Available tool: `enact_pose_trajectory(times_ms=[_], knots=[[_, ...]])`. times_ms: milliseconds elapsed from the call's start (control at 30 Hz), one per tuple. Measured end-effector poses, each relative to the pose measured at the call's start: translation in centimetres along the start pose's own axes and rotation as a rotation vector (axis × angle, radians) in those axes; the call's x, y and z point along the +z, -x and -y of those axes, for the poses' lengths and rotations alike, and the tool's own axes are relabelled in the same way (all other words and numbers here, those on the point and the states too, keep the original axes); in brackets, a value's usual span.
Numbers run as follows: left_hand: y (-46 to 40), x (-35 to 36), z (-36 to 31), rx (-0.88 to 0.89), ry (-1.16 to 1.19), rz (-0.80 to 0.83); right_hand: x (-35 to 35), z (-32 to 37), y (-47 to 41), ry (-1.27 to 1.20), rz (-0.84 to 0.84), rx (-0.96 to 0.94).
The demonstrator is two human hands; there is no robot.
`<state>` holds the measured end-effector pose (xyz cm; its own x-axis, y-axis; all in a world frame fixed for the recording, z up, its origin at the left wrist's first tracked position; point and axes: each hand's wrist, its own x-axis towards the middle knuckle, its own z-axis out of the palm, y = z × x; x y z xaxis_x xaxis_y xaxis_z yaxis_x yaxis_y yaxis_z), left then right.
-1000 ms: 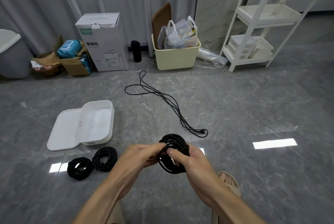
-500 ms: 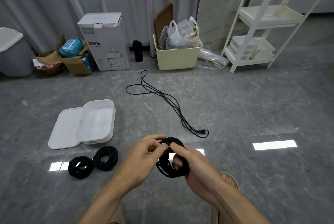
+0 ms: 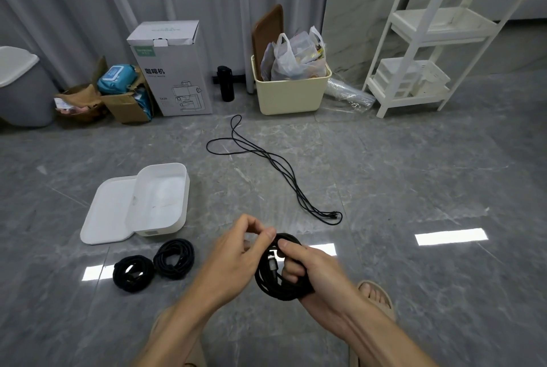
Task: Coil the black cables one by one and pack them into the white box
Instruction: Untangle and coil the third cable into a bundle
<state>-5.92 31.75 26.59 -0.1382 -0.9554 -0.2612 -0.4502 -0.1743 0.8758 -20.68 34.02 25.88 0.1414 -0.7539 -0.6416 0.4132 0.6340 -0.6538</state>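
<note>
My right hand [image 3: 307, 270] grips a coiled black cable [image 3: 273, 278] above the floor, fingers through the loop. At the top of that coil my left hand [image 3: 236, 251] pinches a strand between thumb and fingers. To the left the white box [image 3: 161, 220] sits open with nothing visible inside, its lid [image 3: 106, 212] lying under its left side. In front of the box two more coiled black cables [image 3: 133, 273] [image 3: 174, 258] lie side by side on the floor. A long loose black cable [image 3: 278, 165] stretches across the floor beyond my hands.
Along the far wall stand a grey bin [image 3: 20, 85], cardboard boxes [image 3: 124, 97], a white appliance carton [image 3: 173, 70], a black bottle [image 3: 226, 84] and a cream tub [image 3: 291, 91] with bags. A white shelf rack [image 3: 420, 49] stands at right. My sandalled foot [image 3: 376, 297] is below my right hand.
Both hands and the coil have dropped slightly and the coil has turned more upright. My left fingers have shifted along the coil's top to pinch a strand.
</note>
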Motion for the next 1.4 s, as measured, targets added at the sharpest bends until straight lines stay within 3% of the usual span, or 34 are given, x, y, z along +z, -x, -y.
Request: enact_pose_trajectory(times_ms=[100,400,500,633,833,1000,1200,1300,1400], knots=[[0.2,0.4,0.3,-0.084,0.143,0.12,-0.1,0.2,-0.2,-0.112,-0.023,0.004],[-0.1,0.7,-0.5,-0.01,0.246,-0.082,-0.8,0.8,-0.1,-0.06,0.119,0.062],[0.1,1.0,-0.6,-0.063,0.286,-0.136,-0.6,0.8,0.2,0.18,0.034,-0.104],[0.2,0.9,-1.0,-0.224,0.543,-0.105,-0.1,0.0,0.5,0.5,-0.075,-0.359],[0.4,0.6,-1.5,-0.352,0.717,-0.031,0.1,0.5,0.5,0.365,-0.019,-0.281],[0.7,1.3,-2.0,-0.423,0.816,0.04,-0.1,0.4,0.5,0.42,-0.058,-0.376],[0.4,1.4,-1.7,-0.458,0.959,0.038,0.1,0.4,0.7,0.257,0.044,-0.427],[0.4,1.3,-2.2,-0.461,1.07,0.116,0.2,0.6,0.7,0.138,0.081,-0.353],[0.4,1.1,-2.3,-0.447,1.087,0.148,0.4,1.5,0.9,-0.076,0.188,-0.153]])
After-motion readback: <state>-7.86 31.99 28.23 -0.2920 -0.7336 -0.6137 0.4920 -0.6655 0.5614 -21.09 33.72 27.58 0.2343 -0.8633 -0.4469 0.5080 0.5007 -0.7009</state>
